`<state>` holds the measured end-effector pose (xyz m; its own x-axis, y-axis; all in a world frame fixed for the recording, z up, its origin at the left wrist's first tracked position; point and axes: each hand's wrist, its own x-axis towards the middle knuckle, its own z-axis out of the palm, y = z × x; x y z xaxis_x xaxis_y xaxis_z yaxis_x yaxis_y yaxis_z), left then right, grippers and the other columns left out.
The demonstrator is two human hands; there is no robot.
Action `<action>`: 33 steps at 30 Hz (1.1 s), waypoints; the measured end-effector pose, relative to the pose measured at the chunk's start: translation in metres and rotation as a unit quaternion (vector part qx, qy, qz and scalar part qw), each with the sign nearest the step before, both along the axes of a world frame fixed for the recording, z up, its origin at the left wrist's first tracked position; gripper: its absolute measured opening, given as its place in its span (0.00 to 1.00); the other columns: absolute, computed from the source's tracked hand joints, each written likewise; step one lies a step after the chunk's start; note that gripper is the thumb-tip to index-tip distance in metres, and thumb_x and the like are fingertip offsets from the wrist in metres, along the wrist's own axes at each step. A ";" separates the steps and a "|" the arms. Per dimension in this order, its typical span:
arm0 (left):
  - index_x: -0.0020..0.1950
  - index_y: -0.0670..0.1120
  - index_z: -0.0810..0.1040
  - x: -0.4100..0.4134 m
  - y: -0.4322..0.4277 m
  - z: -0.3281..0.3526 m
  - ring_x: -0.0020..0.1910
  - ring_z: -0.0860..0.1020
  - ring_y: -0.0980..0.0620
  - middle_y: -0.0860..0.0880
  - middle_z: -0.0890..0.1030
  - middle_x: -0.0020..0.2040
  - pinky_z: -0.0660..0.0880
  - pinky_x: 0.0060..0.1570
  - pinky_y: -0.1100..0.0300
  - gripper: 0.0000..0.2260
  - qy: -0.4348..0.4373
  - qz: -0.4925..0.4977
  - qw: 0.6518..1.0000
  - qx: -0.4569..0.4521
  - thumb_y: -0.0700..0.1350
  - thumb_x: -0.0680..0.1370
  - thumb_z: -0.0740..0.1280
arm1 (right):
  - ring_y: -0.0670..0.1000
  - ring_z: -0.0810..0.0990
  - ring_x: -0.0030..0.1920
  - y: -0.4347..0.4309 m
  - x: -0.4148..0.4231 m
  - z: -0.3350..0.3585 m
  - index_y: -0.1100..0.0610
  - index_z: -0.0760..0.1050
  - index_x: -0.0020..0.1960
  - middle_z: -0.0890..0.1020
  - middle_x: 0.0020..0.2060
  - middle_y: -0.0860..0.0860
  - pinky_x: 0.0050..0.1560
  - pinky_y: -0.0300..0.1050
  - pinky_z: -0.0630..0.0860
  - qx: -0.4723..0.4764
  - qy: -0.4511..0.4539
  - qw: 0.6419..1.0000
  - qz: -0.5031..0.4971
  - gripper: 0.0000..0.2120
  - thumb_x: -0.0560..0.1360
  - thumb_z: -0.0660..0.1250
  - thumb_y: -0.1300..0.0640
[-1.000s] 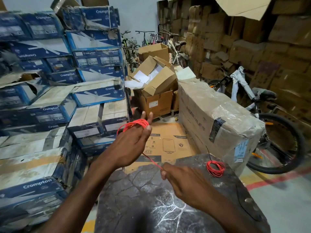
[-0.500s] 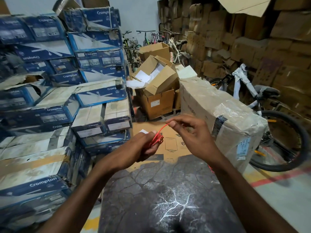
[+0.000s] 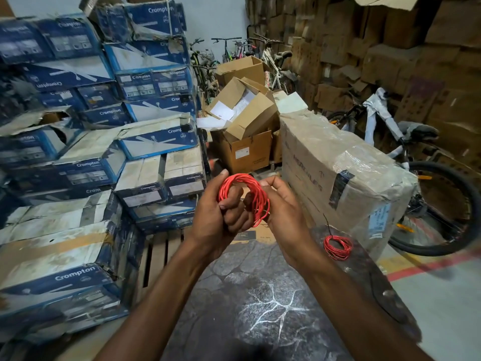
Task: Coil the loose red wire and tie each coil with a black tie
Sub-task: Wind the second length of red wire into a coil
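The left hand [image 3: 221,220] and right hand [image 3: 285,222] both curl round the red wire coil [image 3: 246,190] between them; it looks light and springy, so squeeze all loops together.

Left hand [image 3: 221,220], right hand [image 3: 285,217] and forearms [image 3: 161,295] are bare.

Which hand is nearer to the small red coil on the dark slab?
Right. The right hand is left of the small red coil; the left hand is farther left.

Warehouse storeroom: stacked Crompton cartons [image 3: 153,142], brown boxes [image 3: 390,56], parked bicycles [image 3: 406,142]
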<state>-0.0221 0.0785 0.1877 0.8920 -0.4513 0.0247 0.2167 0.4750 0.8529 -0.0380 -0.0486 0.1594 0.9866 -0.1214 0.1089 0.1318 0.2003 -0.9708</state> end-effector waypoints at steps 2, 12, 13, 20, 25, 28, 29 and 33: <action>0.24 0.50 0.62 0.001 -0.008 0.000 0.19 0.48 0.52 0.53 0.56 0.17 0.50 0.23 0.59 0.28 -0.003 0.036 0.999 -0.008 0.53 0.85 0.49 | 0.49 0.75 0.39 0.003 0.002 0.002 0.51 0.75 0.47 0.79 0.38 0.50 0.44 0.52 0.73 -0.019 -0.003 0.998 -0.054 0.12 0.86 0.57 0.52; 0.31 0.47 0.67 -0.001 -0.020 -0.007 0.23 0.66 0.52 0.50 0.65 0.23 0.73 0.32 0.58 0.25 -0.033 0.135 0.988 0.061 0.55 0.86 0.51 | 0.50 0.72 0.32 0.001 0.012 0.006 0.56 0.69 0.50 0.74 0.34 0.50 0.27 0.54 0.72 -0.122 -0.107 0.970 -0.182 0.12 0.87 0.55 0.50; 0.33 0.46 0.68 -0.002 -0.019 -0.009 0.26 0.70 0.52 0.49 0.68 0.25 0.75 0.35 0.58 0.24 -0.041 0.135 0.987 0.076 0.55 0.86 0.52 | 0.51 0.72 0.33 -0.001 0.014 0.005 0.55 0.70 0.50 0.73 0.34 0.50 0.30 0.58 0.72 -0.139 -0.111 0.966 -0.188 0.12 0.87 0.55 0.50; 0.49 0.41 0.76 0.000 -0.002 -0.012 0.38 0.79 0.51 0.49 0.77 0.35 0.77 0.48 0.56 0.17 -0.040 0.123 0.976 0.176 0.48 0.87 0.53 | 0.48 0.72 0.35 -0.016 0.023 -0.007 0.57 0.70 0.51 0.74 0.34 0.50 0.35 0.56 0.72 -0.180 -0.094 0.965 -0.169 0.12 0.87 0.56 0.51; 0.47 0.40 0.77 0.003 -0.003 0.000 0.36 0.73 0.51 0.48 0.73 0.33 0.74 0.45 0.56 0.15 0.131 0.111 0.978 0.116 0.42 0.85 0.54 | 0.50 0.76 0.35 -0.016 0.027 -0.017 0.56 0.71 0.50 0.77 0.35 0.54 0.34 0.54 0.74 -0.193 -0.074 0.967 -0.152 0.12 0.87 0.56 0.50; 0.41 0.45 0.73 0.009 -0.006 -0.003 0.32 0.69 0.53 0.51 0.68 0.31 0.69 0.39 0.59 0.17 0.144 0.125 0.974 0.123 0.51 0.85 0.57 | 0.44 0.74 0.34 -0.011 0.030 -0.023 0.54 0.71 0.50 0.76 0.34 0.47 0.34 0.48 0.72 -0.181 -0.060 0.971 -0.141 0.11 0.87 0.56 0.50; 0.41 0.46 0.73 0.010 -0.007 -0.006 0.31 0.68 0.54 0.51 0.67 0.31 0.68 0.37 0.60 0.17 0.139 0.134 0.972 0.132 0.53 0.85 0.59 | 0.43 0.74 0.33 -0.009 0.031 -0.025 0.54 0.72 0.50 0.76 0.34 0.46 0.34 0.46 0.72 -0.173 -0.055 0.973 -0.143 0.11 0.87 0.57 0.50; 0.41 0.47 0.71 0.013 -0.013 -0.013 0.27 0.65 0.56 0.53 0.65 0.30 0.69 0.36 0.59 0.15 0.126 0.144 0.974 0.118 0.51 0.85 0.60 | 0.41 0.75 0.34 -0.005 0.030 -0.033 0.52 0.72 0.50 0.76 0.34 0.46 0.38 0.47 0.72 -0.137 -0.044 0.978 -0.151 0.11 0.87 0.56 0.49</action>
